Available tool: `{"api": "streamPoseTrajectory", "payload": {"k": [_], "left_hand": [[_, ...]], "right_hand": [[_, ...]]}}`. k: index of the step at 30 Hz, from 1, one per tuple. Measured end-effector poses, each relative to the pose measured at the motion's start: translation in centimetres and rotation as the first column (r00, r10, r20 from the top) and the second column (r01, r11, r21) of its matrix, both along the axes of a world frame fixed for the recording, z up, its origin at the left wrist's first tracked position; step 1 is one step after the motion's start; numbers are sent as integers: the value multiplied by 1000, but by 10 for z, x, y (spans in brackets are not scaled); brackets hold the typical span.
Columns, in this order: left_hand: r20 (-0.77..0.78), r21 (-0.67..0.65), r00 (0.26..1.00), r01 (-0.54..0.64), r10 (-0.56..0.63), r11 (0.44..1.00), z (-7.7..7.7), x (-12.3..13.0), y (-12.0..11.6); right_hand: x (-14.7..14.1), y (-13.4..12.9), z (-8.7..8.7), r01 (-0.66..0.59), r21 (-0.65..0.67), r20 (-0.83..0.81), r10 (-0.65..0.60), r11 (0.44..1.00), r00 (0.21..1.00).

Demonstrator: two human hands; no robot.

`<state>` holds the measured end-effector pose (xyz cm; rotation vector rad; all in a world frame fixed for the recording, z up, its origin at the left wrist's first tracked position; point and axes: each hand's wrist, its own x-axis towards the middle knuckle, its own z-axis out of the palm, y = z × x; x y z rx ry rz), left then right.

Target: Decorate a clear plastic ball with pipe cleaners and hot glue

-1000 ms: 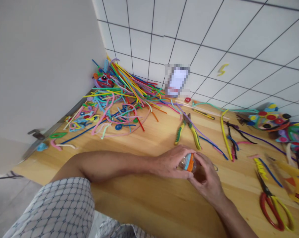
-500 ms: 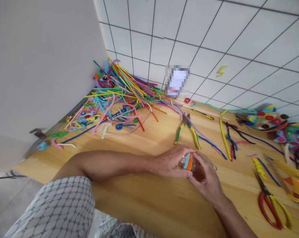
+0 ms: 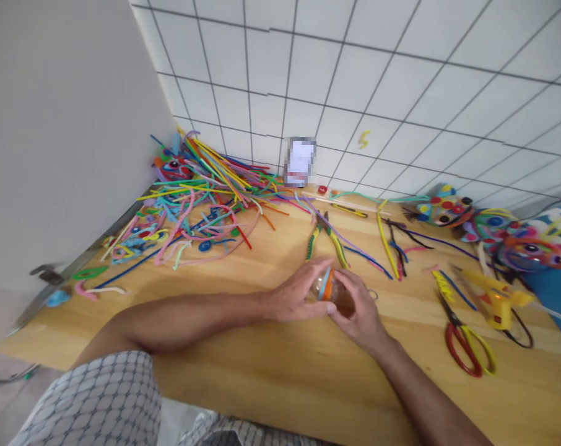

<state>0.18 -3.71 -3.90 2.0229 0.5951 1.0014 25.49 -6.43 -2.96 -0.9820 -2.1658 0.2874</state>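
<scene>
A small clear round object (image 3: 326, 285) with a light blue and an orange band round it sits between my two hands, above the wooden table (image 3: 243, 359). My left hand (image 3: 300, 296) has its fingers and thumb closed round the left side. From the right, my right hand (image 3: 358, 306) grips the other side with fingers and thumb. Green and yellow pliers (image 3: 326, 235) lie just beyond my hands, handles toward me. Part of the clear object is hidden by my fingers.
A pile of coloured pipe cleaners (image 3: 220, 179) spreads at the back left. A phone (image 3: 300, 162) leans on the tiled wall. At the right are scissors (image 3: 469, 347), a yellow glue gun (image 3: 498, 300), a cutter (image 3: 350, 210) and several decorated figures (image 3: 447, 207).
The view has shifted to the right, bringing more of the glue gun and decorated figures into sight. Both hands keep hold of the banded clear object, with little change in grip.
</scene>
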Motion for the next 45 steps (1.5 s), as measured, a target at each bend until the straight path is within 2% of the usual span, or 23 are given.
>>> {"api": "streamPoseTrajectory", "payload": {"k": [7,12,16,20,24,26,28,29,31,33,35,36,38,40,45], "left_hand": [[-55,-60,998,-38,35,997,1,-6,2],[-59,8,998,-29,30,1000,-3,-2,6],[-79,25,994,-79,81,997,3,-6,6],[-132,25,973,-187,188,982,14,-28,-1],[-247,91,920,-292,305,952,28,-73,-5],[-293,163,869,-365,399,916,38,-105,-3],[-324,265,784,-462,529,847,51,-142,3],[-334,307,723,-524,605,795,57,-162,7],[-381,388,524,-657,762,646,70,-199,16],[-470,450,284,-737,836,504,80,-231,24],[-601,439,96,-790,793,429,86,-252,30],[-648,421,45,-811,760,407,87,-259,32],[-699,382,8,-841,715,383,87,-268,37],[-716,341,21,-862,698,376,84,-273,41],[-704,207,136,-900,697,384,83,-286,51]], "right_hand": [[-5,2,-4,26,-29,-30,-27,999,999],[-5,7,-6,24,-67,-33,-26,997,999],[-5,15,-7,55,-65,-63,-59,996,996],[-4,28,-7,157,-110,-81,-166,982,983],[-2,43,-9,199,-94,-62,-206,975,977],[-3,51,-10,211,-54,-59,-214,976,975],[-5,58,-11,218,-24,-54,-219,976,974],[-6,62,-11,216,-15,-47,-216,976,975],[-8,67,-10,205,-6,-31,-205,979,978],[-9,70,-10,199,-8,-25,-199,980,980],[-10,71,-11,209,-12,-41,-209,978,977],[-10,70,-12,216,-14,-54,-216,976,975],[-9,69,-15,224,-18,-82,-225,974,971],[-9,66,-17,230,-26,-103,-232,973,967],[-9,64,-18,273,-58,-110,-278,960,954]]}}
